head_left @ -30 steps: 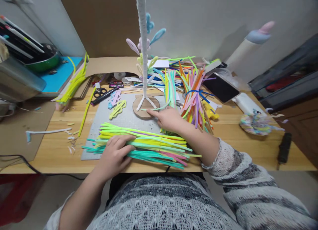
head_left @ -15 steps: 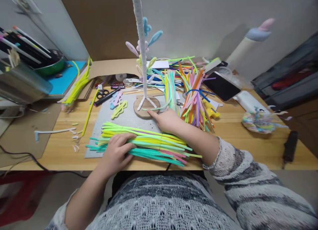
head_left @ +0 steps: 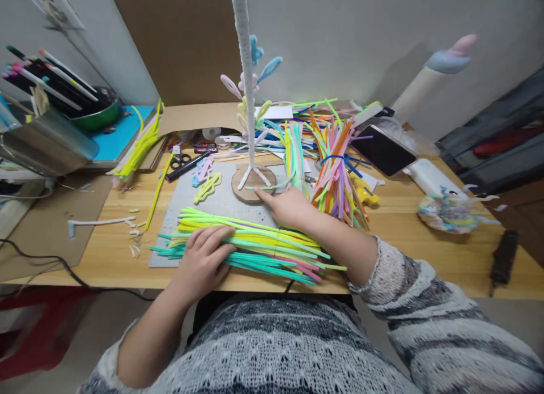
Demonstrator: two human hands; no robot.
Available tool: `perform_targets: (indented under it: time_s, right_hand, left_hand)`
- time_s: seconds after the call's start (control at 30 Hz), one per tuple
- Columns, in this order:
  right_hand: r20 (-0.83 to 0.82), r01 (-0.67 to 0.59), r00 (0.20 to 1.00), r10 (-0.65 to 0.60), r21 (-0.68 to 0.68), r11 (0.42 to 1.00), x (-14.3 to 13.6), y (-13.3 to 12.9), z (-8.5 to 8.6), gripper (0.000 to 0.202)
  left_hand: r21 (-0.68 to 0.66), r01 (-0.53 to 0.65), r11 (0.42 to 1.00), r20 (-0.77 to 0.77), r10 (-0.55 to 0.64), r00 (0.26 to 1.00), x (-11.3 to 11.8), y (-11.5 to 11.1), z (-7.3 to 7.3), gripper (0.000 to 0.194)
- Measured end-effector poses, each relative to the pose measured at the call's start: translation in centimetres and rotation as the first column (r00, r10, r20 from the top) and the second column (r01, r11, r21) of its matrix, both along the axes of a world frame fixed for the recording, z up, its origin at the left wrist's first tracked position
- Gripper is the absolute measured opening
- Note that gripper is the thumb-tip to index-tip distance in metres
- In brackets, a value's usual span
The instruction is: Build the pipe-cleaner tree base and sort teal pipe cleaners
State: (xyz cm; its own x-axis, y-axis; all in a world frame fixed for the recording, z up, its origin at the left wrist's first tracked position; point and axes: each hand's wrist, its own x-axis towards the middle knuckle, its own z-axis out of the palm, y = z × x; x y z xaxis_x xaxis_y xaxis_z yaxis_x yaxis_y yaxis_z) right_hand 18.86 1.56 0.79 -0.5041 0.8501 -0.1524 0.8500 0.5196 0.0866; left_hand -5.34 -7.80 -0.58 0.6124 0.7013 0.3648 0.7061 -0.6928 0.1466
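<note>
My left hand (head_left: 207, 257) lies over a long bundle of pipe cleaners (head_left: 263, 241), yellow, green and teal with a few pink. Its fingers curl across the top of the bundle at the near table edge. My right hand (head_left: 293, 207) reaches forward with the index finger stretched out, its tip at the near part of a round cardboard base (head_left: 249, 195). The other fingers are tucked in and partly hidden. A thin mint pipe cleaner (head_left: 272, 187) crosses the base just beyond that fingertip. From the base rises a white wrapped stem (head_left: 245, 71) with splayed feet.
Bent pipe-cleaner shapes (head_left: 208, 187) lie on the grey mat (head_left: 170, 212). A tied multicoloured bundle (head_left: 335, 178) and a phone (head_left: 385, 150) are at right. Behind the stem stand looped pastel flowers (head_left: 256, 49). Scissors (head_left: 179, 160) and a black marker (head_left: 187, 167) lie left.
The view has shifted slightly, so the whole scene sits a little further right. Both hands keep the same places on the bundle and at the cardboard base.
</note>
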Motion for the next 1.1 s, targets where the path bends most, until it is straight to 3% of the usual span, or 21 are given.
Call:
perform_targets:
  time_s: [0.17,0.37,0.53,0.6,0.8,0.97,1.1]
  right_hand:
    - [0.003,-0.010,1.000,0.010,0.022,1.000,0.0,-0.1,0.1,0.061]
    - [-0.008,-0.022,1.000,0.022,0.026,0.999,0.1,-0.1,0.0,0.062]
    - [-0.023,-0.014,1.000,0.015,0.022,1.000,0.2,-0.1,-0.1,0.061]
    - [-0.022,-0.008,1.000,0.008,0.020,1.000,0.2,-0.1,-0.1,0.061]
    - [-0.036,-0.020,0.999,0.021,0.027,0.999,0.3,-0.1,-0.1,0.063]
    - [-0.027,-0.039,0.999,0.039,-0.006,0.999,0.3,0.3,-0.2,0.066]
    - [0.002,-0.026,1.000,0.026,-0.037,0.999,0.2,0.4,-0.2,0.067]
  left_hand:
    - [-0.033,-0.021,0.999,-0.026,0.020,0.999,1.1,-1.2,0.4,0.044]
    - [0.000,0.001,1.000,0.070,-0.001,0.998,2.2,-1.8,-0.5,0.009]
    - [-0.036,0.211,0.977,0.162,-0.203,0.966,1.2,-1.5,-0.3,0.010]
    - [0.004,0.234,0.972,0.225,-0.228,0.947,0.4,-1.5,0.3,0.012]
    - [0.071,0.031,0.997,0.234,-0.047,0.971,-0.6,0.1,2.5,0.015]
    - [0.107,-0.103,0.989,0.170,0.084,0.982,0.9,2.8,2.7,0.014]
    - [0.142,-0.070,0.987,0.083,0.058,0.995,2.0,4.2,2.5,0.016]
